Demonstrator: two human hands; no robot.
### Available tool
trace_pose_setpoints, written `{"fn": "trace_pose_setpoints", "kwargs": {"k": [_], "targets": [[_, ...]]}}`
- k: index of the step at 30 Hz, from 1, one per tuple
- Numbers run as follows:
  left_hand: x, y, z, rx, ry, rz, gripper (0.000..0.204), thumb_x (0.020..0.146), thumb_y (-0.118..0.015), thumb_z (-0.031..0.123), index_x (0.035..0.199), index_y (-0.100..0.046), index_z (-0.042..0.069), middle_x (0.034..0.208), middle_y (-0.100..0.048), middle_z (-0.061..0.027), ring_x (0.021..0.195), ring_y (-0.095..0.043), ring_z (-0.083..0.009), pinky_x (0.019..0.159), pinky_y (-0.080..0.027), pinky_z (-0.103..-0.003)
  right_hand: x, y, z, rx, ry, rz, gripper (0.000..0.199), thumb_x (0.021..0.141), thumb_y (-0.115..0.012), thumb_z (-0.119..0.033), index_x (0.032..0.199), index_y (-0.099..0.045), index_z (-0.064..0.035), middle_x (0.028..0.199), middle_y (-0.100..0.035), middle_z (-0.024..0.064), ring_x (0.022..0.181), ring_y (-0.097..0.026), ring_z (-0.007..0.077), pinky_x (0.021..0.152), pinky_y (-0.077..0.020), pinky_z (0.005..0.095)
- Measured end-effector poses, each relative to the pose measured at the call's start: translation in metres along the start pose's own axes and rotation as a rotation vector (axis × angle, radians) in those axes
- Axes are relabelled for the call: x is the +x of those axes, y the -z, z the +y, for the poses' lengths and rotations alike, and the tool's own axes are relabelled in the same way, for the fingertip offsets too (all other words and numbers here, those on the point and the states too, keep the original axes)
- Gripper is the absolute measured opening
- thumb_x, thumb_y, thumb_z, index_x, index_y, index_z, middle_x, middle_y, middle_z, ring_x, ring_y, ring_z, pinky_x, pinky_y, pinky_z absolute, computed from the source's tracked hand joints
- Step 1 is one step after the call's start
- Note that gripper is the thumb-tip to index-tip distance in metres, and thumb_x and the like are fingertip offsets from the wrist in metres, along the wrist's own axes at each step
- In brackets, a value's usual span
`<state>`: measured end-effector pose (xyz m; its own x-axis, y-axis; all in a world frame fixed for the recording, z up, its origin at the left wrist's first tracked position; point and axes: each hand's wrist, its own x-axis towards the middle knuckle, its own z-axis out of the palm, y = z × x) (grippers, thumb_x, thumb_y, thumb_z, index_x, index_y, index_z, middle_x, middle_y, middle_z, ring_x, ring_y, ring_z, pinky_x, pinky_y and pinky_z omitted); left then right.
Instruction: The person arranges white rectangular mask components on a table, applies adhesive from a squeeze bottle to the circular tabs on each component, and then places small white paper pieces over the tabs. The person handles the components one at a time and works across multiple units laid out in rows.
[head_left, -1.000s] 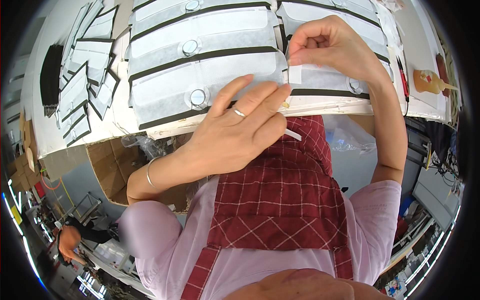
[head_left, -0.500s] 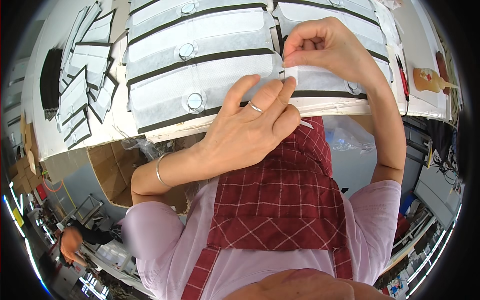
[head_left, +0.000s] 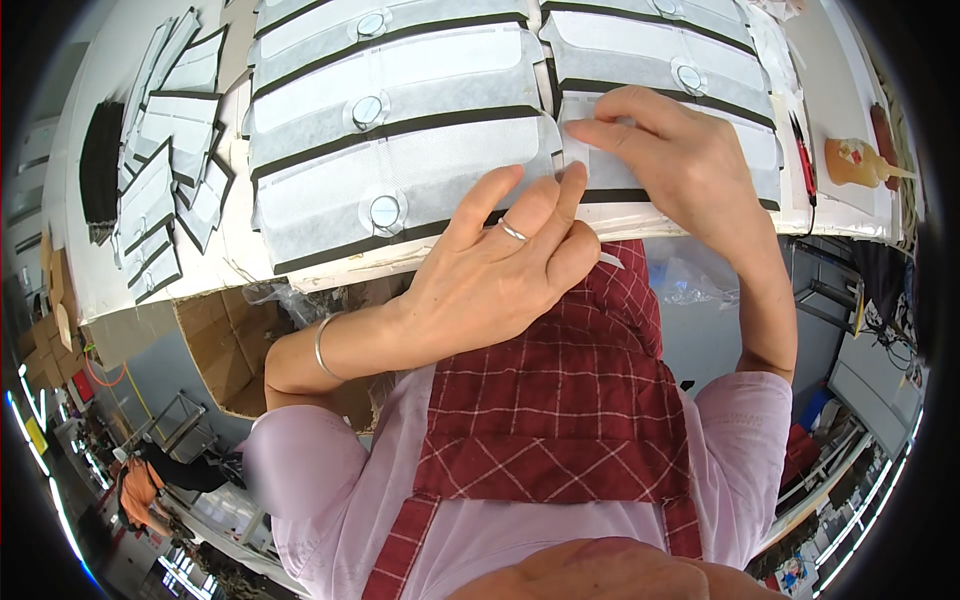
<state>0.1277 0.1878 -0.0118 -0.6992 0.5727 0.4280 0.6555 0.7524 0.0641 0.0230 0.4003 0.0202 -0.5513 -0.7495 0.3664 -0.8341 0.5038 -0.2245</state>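
Observation:
My left hand [head_left: 510, 250] lies across the near table edge, outer fingers spread on the white panel [head_left: 320, 195]. Its index finger is bent over the hidden thumb, and a narrow white strip [head_left: 611, 261] sticks out beside it, apparently pinched there. My right hand [head_left: 675, 155] is over the left end of the nearest right-hand panel [head_left: 640, 170]. Its thumb and forefinger are slightly apart, one fingertip touching a small white patch; nothing shows between them. The panels are white fabric-like sheets with black edge bands and round clear discs, overlapping in two columns.
Smaller black-edged white pieces [head_left: 180, 125] and a black stack [head_left: 101, 170] lie at far left. A red pen-like tool [head_left: 804, 155] and an amber nozzle bottle [head_left: 855, 163] are at right. Below the table stands a cardboard box [head_left: 225, 350]. Another person [head_left: 140, 490] is at far lower left.
My right hand has come down and nearer from its raised pinch, its fingers now lower and loosened over the panel's end. My left hand has barely moved.

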Motion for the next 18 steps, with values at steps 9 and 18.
{"fn": "trace_pose_setpoints", "kwargs": {"k": [9,18], "targets": [[0.003,0.012,-0.010,-0.184,0.054,0.091,0.011,0.082,-0.072,0.015,0.092,-0.066,0.013,0.127,-0.071,-0.0072,0.105,-0.060,-0.0184,0.109,-0.034,-0.041,0.002,0.000,0.008,0.167,-0.021,-0.022,0.032,0.083,-0.068,0.002,0.109,-0.077,-0.0124,0.102,-0.070,0.0019,0.084,-0.068,0.0183,0.067,-0.0549,0.0301],[0.002,0.028,-0.035,-0.830,0.637,0.234,0.016,0.085,-0.083,0.015,0.096,-0.079,0.003,0.081,-0.074,-0.0075,0.068,-0.063,-0.0170,0.060,-0.047,-0.030,0.017,0.001,-0.038,0.955,-0.388,-0.003,0.019,0.083,-0.085,-0.011,0.100,-0.077,-0.0078,0.097,-0.072,-0.0025,0.081,-0.062,0.0041,0.056,-0.0407,0.0189]]}}
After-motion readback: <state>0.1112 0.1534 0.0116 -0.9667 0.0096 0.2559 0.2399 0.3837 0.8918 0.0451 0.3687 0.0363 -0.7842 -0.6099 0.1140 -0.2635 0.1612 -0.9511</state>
